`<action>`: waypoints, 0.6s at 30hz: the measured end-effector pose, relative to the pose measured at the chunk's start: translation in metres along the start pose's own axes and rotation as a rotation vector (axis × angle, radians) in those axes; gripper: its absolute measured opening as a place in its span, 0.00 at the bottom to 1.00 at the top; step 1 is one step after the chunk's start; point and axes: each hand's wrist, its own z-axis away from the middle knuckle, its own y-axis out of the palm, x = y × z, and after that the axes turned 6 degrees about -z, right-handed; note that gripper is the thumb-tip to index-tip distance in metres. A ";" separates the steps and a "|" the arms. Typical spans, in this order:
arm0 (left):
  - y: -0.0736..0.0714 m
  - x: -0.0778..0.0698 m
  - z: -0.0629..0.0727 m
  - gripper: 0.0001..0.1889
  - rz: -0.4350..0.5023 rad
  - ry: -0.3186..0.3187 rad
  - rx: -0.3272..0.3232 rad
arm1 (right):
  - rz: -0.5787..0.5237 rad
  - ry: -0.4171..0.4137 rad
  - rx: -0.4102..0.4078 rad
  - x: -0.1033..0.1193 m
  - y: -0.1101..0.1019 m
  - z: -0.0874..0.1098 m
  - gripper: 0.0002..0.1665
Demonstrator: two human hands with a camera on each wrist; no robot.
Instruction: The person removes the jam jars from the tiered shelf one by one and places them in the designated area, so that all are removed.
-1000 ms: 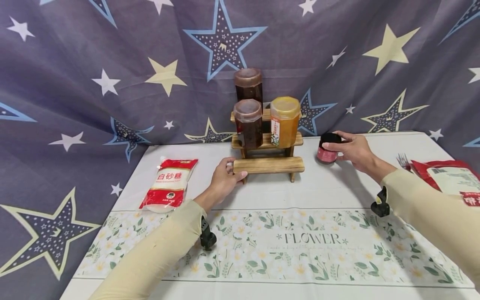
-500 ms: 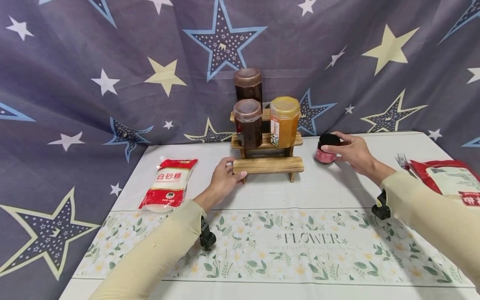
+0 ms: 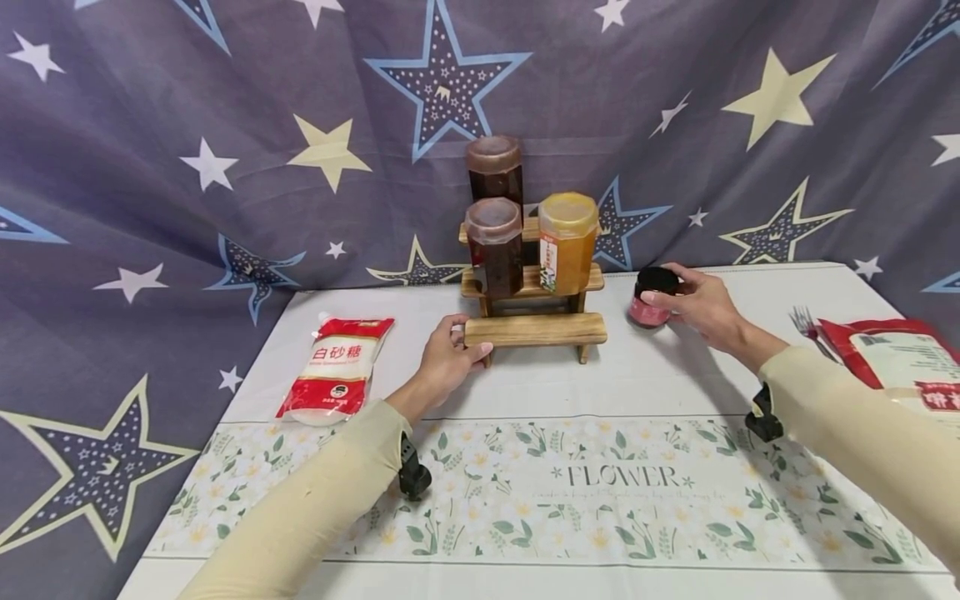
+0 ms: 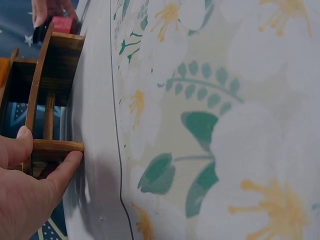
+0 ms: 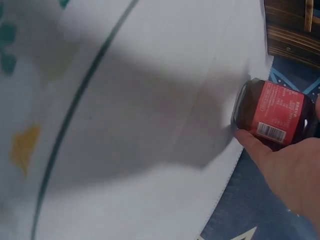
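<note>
A small tiered wooden rack (image 3: 536, 330) stands at the back middle of the white table. My left hand (image 3: 442, 364) holds the left end of its lowest step. In the left wrist view, thumb and a finger (image 4: 67, 167) lie on either side of that end piece. To the right of the rack, my right hand (image 3: 705, 306) grips a small jar (image 3: 649, 312) with a black lid and pinkish-red label. The right wrist view shows a barcode on the jar's label (image 5: 276, 114) and a finger along its lower side.
Two dark-brown jars (image 3: 495, 250) and an amber jar (image 3: 570, 250) stand on the upper steps. A white-sugar bag (image 3: 337, 367) lies at left. A fork (image 3: 806, 323) and red-and-white packet (image 3: 900, 354) lie at right. A star-patterned curtain (image 3: 247, 100) hangs behind the table.
The right hand and the small jar have shifted very slightly left, toward the rack. My left hand keeps its hold on the lowest step.
</note>
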 end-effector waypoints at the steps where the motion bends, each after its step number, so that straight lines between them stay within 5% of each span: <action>1: 0.000 0.000 0.000 0.31 0.000 0.002 0.000 | 0.034 0.004 0.006 0.002 0.000 0.000 0.42; 7: 0.000 0.001 -0.001 0.32 -0.006 0.001 0.005 | 0.208 0.019 0.035 0.023 -0.013 -0.003 0.54; 18: -0.001 0.001 -0.001 0.32 -0.007 -0.003 0.011 | 0.233 -0.135 -0.078 0.108 -0.014 -0.017 0.51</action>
